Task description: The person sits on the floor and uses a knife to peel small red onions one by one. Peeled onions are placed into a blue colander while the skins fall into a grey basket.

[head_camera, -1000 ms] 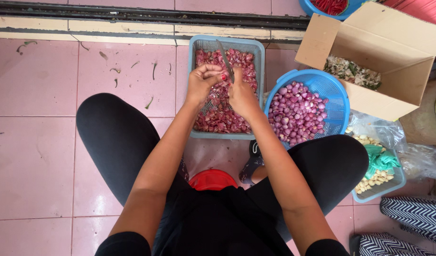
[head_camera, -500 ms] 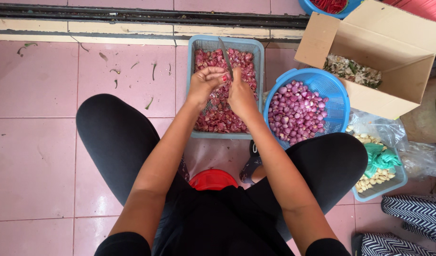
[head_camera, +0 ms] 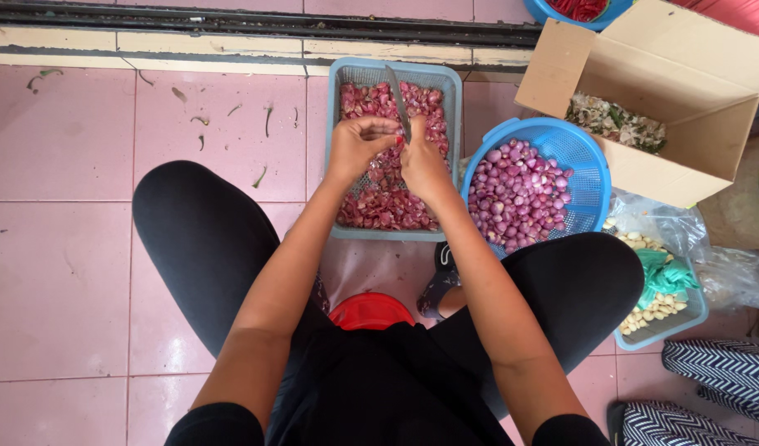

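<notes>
Shallot [head_camera: 393, 142], small and reddish, pinched at the fingertips between both hands, held just above the grey-blue rectangular basket [head_camera: 451, 157]. Mostly hidden by fingers; can't tell how far it is peeled. Left hand [head_camera: 357, 144] curled, fingers closed on the shallot from the left side. Right hand [head_camera: 423, 162] closed around a knife [head_camera: 398, 103], thin grey blade sticking up and away from the fist, tilted slightly left, over the far half of the basket; handle hidden in the palm. The two hands touch at the fingertips.

Rectangular basket holds a layer of dark red shallots and loose skins, sits on the pink tiled floor [head_camera: 66, 248] right in front of the person's knees. Just right of it, touching or nearly so, a round blue colander [head_camera: 582, 161] heaped with lighter purple peeled shallots. Beyond that, an open cardboard box [head_camera: 685, 91] with dry skins and scraps inside. Lower right, a small light-blue tray [head_camera: 673, 318] with pale garlic cloves and a green plastic bag on top, clear plastic sheet beside it. Top edge, a blue bowl [head_camera: 553, 12] with red chillies, cut off by the frame. Red round lid-like thing [head_camera: 371, 312] between the person's legs. Black trousers, bare forearms. Scattered green stem bits on the tiles upper left. Striped cloth at bottom right corner.
</notes>
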Available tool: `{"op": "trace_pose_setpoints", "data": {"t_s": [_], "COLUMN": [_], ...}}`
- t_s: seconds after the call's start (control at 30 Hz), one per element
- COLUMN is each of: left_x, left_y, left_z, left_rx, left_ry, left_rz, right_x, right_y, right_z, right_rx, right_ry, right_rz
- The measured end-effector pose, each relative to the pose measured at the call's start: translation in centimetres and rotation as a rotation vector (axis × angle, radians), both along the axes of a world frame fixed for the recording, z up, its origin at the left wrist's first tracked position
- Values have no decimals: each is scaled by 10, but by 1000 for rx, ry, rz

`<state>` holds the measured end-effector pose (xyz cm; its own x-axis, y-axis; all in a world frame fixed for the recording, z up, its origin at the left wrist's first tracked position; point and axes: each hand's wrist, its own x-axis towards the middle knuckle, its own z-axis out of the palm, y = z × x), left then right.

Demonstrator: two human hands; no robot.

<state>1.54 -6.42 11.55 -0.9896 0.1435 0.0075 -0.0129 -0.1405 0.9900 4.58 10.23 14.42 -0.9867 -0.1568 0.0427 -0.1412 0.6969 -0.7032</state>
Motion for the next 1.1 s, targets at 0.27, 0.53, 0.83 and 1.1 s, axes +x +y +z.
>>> {"op": "trace_pose_setpoints", "data": {"t_s": [0.27,0.53,0.83,1.1], "left_x": [-2,-2,-6,-3], "left_y": [1,-6,10,10], "left_z": [6,10,-10,-3], "left_rx": [340,498,556,463], "left_ry": [-35,-251,-338,-315], "left_rz": [7,-41,-54,-47], "right_x": [-11,-8,12,12], "right_y": [15,50,3,-4], "right_z": [-16,-20,24,25], "right_rx": [-55,146,-276,-189], "right_ry": [-266,-133,47,179], "right_rz": [-113,-47,49,63]}}
